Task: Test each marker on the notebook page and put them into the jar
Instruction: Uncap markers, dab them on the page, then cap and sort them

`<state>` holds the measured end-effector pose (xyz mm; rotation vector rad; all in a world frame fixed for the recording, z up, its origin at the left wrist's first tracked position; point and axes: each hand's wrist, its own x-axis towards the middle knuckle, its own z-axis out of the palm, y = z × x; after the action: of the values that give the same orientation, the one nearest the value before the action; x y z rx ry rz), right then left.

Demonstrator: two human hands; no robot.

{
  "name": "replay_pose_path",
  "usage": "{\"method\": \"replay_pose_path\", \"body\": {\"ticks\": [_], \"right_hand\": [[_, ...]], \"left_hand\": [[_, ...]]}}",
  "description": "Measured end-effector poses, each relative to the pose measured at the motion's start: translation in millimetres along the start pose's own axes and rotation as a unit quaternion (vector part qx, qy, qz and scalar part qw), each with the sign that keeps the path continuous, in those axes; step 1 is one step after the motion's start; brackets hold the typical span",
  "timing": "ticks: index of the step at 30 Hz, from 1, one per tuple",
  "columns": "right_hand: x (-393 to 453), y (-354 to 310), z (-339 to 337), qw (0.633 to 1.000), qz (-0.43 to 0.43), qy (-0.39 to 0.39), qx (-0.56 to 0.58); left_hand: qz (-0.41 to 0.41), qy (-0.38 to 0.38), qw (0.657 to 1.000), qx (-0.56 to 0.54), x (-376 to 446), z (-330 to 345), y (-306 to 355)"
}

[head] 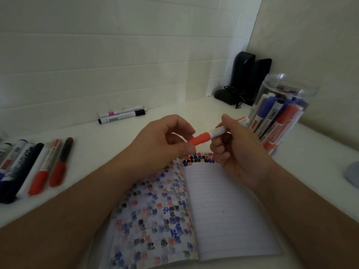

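Both hands raised over the notebook [223, 206], left hand [163, 140] pinching, seemingly, the red cap [199, 139], right hand [239, 150] gripping the marker barrel [218, 132]

home desk corner: white desk [174, 109], speakers [250, 78], brick-pattern wall [97, 55].

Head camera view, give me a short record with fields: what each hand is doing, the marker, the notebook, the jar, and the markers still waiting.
left hand: left hand pinches the red cap
right hand: right hand grips the barrel of the red marker
marker state: cap on or at the barrel, held above the notebook
notebook: notebook open; left page full of colour dabs, right page dabbed only along its top
jar: clear jar at right, holding red and blue markers
waiting: row of markers at left; two more markers by the wall
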<state>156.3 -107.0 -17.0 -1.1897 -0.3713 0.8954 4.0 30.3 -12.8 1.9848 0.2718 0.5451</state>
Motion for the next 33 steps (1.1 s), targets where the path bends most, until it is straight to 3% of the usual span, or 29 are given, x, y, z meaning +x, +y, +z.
{"method": "replay_pose_path", "body": {"ticks": [4, 8, 13, 16, 21, 27, 30, 33], "right_hand": [[1, 11, 5, 0.999, -0.004, -0.029, -0.039], [-1, 17, 9, 0.997, -0.036, -0.030, -0.059], [-5, 13, 13, 0.987, -0.105, -0.042, -0.117], [-9, 8, 10, 0.952, -0.191, -0.050, -0.234], [-17, 7, 5, 0.847, -0.284, -0.019, -0.449], [-30, -20, 7, 0.870, -0.278, -0.031, -0.407], [-37, -54, -2, 0.848, -0.316, -0.020, -0.424], [-48, -99, -9, 0.821, -0.334, 0.066, -0.458]], "left_hand": [[0.047, -0.077, 0.984, 0.151, 0, 2, -11], [0.105, -0.084, 0.973, 0.188, 1, 8, -22], [0.120, -0.093, 0.964, 0.220, 5, 6, -30], [0.114, -0.078, 0.962, 0.235, 9, 2, -31], [0.097, -0.092, 0.955, 0.265, 6, -1, -33], [0.097, -0.094, 0.959, 0.248, 4, -2, -34], [0.097, -0.090, 0.965, 0.229, 2, -2, -36], [0.098, -0.084, 0.968, 0.213, 1, -1, -37]]}}
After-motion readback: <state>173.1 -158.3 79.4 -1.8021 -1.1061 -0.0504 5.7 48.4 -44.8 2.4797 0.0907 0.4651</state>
